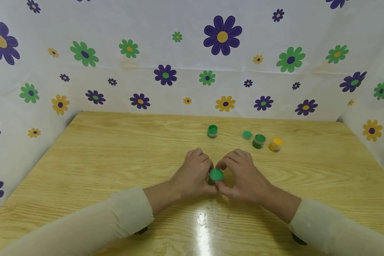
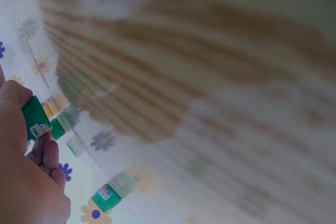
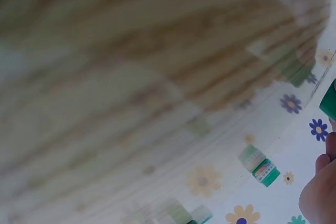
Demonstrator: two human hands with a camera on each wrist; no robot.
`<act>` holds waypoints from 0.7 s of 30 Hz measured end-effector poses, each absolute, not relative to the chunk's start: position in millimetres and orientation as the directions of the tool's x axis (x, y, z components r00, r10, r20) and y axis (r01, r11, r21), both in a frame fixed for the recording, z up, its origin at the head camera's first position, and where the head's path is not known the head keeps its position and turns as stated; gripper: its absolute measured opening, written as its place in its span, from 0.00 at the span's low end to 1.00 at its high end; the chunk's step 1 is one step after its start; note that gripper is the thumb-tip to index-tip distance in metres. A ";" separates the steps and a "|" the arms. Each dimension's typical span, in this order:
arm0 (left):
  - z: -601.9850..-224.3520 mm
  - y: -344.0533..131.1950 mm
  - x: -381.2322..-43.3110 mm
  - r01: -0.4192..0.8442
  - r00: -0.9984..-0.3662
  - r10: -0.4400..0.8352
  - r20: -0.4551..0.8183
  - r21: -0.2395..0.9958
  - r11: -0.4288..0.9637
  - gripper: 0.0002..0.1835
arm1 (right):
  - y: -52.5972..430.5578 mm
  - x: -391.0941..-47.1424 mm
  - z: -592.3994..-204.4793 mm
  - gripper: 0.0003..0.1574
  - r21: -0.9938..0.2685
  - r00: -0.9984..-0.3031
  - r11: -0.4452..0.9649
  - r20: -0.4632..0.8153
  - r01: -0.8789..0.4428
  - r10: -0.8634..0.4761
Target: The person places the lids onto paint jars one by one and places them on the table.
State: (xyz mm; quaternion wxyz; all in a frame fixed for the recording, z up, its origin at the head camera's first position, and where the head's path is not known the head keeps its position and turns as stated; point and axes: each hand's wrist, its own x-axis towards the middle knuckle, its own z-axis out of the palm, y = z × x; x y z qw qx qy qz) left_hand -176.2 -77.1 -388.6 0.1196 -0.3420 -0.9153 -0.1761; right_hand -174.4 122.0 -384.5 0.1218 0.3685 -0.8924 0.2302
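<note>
A small green paint jar point(image 1: 216, 176) with a lighter green top stands between both hands at the middle of the table. My left hand point(image 1: 193, 174) grips it from the left, thumb at the near side and fingers behind. From the right, my right hand point(image 1: 244, 176) pinches the jar near its rim with thumb and forefinger. In the left wrist view the jar's side point(image 2: 35, 116) shows a white label between the fingers of the left hand point(image 2: 26, 166). Only part of the right hand point(image 3: 320, 187) and a bit of the jar point(image 3: 329, 100) appear in the right wrist view.
Beyond the hands stands an uncovered green jar point(image 1: 212, 131). To its right are a loose light green lid point(image 1: 247, 135), another green jar point(image 1: 259, 141) and a yellow jar point(image 1: 276, 144). A flowered white cloth point(image 1: 192, 85) hangs behind the wooden table point(image 1: 115, 153).
</note>
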 end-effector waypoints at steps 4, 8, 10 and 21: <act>-387.9 -77.3 -175.9 0.677 -0.728 0.591 0.348 0.228 0.700 0.20 | 121.5 -174.3 -384.3 0.18 -0.329 -0.713 0.634 0.382 -0.699 -0.588; -387.2 -77.2 -175.9 0.673 -0.731 0.595 0.333 0.214 0.708 0.20 | 121.2 -174.5 -383.8 0.18 -0.332 -0.730 0.653 0.379 -0.681 -0.568; -387.1 -77.0 -175.9 0.672 -0.733 0.597 0.327 0.207 0.711 0.20 | 121.1 -174.6 -383.9 0.19 -0.331 -0.738 0.663 0.376 -0.671 -0.560; -386.5 -75.2 -174.4 0.641 -0.765 0.578 0.286 0.238 0.730 0.19 | 119.5 -173.3 -383.9 0.22 -0.340 -0.774 0.700 0.369 -0.628 -0.514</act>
